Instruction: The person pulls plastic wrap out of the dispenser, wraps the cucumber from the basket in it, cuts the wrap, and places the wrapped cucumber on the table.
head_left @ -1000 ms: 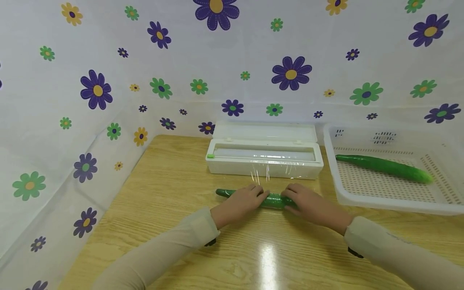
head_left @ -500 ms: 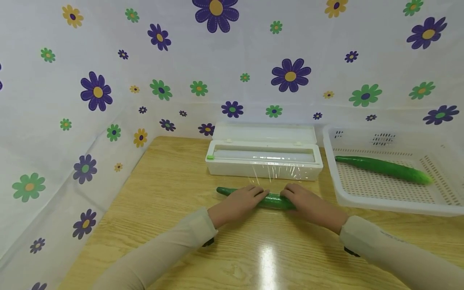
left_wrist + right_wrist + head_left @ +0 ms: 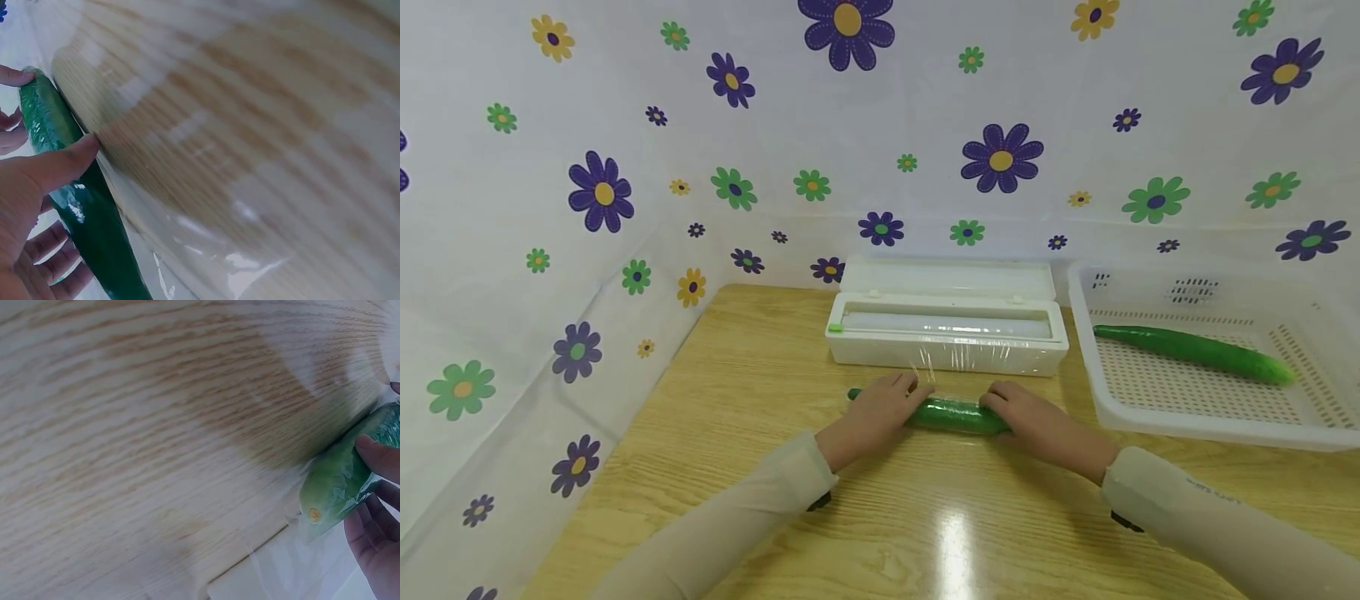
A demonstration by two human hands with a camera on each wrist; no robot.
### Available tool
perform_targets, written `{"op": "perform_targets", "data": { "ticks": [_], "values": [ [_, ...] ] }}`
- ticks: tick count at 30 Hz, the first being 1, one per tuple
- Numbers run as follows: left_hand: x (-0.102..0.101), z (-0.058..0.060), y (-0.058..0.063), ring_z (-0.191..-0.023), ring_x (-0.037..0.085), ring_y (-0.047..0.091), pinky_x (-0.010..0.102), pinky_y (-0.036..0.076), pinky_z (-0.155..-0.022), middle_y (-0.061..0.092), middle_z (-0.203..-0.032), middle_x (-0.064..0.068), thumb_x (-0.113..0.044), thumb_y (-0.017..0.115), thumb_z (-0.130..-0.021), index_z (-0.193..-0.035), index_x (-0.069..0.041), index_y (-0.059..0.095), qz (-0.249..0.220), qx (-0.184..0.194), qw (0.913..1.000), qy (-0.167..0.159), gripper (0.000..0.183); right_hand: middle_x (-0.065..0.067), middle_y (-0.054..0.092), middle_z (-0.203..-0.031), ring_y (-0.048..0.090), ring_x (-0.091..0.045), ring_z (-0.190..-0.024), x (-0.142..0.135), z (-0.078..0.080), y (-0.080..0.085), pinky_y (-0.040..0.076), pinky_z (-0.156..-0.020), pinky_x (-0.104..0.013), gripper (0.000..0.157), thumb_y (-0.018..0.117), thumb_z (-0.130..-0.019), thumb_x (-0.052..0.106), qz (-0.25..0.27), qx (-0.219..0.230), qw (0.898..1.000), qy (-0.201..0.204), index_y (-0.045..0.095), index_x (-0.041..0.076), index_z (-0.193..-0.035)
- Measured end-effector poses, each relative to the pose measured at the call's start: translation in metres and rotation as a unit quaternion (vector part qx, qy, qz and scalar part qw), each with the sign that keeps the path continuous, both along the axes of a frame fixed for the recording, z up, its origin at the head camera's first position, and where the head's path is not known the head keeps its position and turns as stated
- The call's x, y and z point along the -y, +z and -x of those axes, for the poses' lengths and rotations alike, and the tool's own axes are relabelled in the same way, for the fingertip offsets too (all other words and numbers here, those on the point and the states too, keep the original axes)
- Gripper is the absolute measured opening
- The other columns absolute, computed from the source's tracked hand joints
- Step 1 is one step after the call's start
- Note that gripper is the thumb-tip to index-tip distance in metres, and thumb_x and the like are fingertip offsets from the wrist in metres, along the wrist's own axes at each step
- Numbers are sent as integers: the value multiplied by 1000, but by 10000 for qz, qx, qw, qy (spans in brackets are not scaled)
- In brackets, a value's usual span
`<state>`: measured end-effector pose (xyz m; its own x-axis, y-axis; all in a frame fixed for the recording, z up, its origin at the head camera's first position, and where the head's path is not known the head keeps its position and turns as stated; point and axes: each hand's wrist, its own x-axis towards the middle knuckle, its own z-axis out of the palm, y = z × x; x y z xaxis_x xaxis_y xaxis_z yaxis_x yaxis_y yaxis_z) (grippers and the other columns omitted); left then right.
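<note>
A green cucumber (image 3: pixel 955 415) lies crosswise on the table, with shiny clear cling film around its middle and right part. My left hand (image 3: pixel 871 421) holds it toward its left end, whose tip shows past the fingers. In the left wrist view the thumb (image 3: pixel 69 164) lies along the near side and the fingers reach behind. My right hand (image 3: pixel 1045 427) grips the right end; in the right wrist view that blunt end (image 3: pixel 328 490) sits under the film, thumb on one side, fingers on the other. Film stretches from the cucumber back to a white cling film dispenser (image 3: pixel 943 354).
The dispenser's lid (image 3: pixel 947 277) stands raised, with a film roll (image 3: pixel 940 323) inside and a green slider (image 3: pixel 835 328) at its left. To the right, a white plastic basket (image 3: pixel 1210 429) contains another cucumber (image 3: pixel 1195 350). Flower-patterned sheeting (image 3: pixel 910 108) borders the wooden table (image 3: pixel 752 367).
My left hand has slid left along the cucumber, showing more of its wrapped middle and covering more of its left end. The right hand keeps its grip, nearly in place.
</note>
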<state>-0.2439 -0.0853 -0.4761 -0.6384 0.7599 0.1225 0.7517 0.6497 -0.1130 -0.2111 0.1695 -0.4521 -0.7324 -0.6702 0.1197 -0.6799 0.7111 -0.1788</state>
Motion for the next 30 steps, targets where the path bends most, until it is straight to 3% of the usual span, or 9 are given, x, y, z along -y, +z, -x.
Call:
{"op": "perform_targets", "data": {
  "ticks": [9, 20, 25, 30],
  "values": [
    [3, -4, 3, -88, 16, 55, 26, 53, -72, 57, -102, 4, -22, 74, -80, -113, -11, 51, -111, -180, 9998, 16, 41, -14, 59, -108, 59, -25, -99, 1, 0, 2, 53, -82, -35, 45, 79, -71, 7, -107, -134, 9998, 51, 58, -1, -110],
    [3, -2, 9, -101, 18, 58, 28, 53, -82, 60, -112, 6, -20, 69, -86, -120, -9, 56, -54, 365, 9993, 70, 38, -14, 59, -106, 59, -25, -98, 1, 4, 4, 53, -82, -34, 40, 76, -74, 2, -261, -143, 9996, 2, 59, -3, -109],
    [8, 4, 10, -102, 18, 58, 29, 53, -82, 59, -114, 6, -19, 68, -86, -125, -10, 54, -80, 544, 9984, -128, 43, -14, 59, -106, 59, -26, -98, 1, 6, 3, 53, -83, -35, 40, 75, -74, 1, -258, -141, 9996, -6, 59, -4, -110],
    [20, 13, 7, -86, 13, 56, 24, 51, -71, 58, -107, 6, -4, 65, -86, -129, -15, 53, -320, 493, 9970, -502, 46, -13, 59, -107, 59, -25, -99, 0, 8, 1, 52, -84, -36, 42, 76, -73, 2, -197, -216, 9996, 45, 59, -3, -112]
  ]
}}
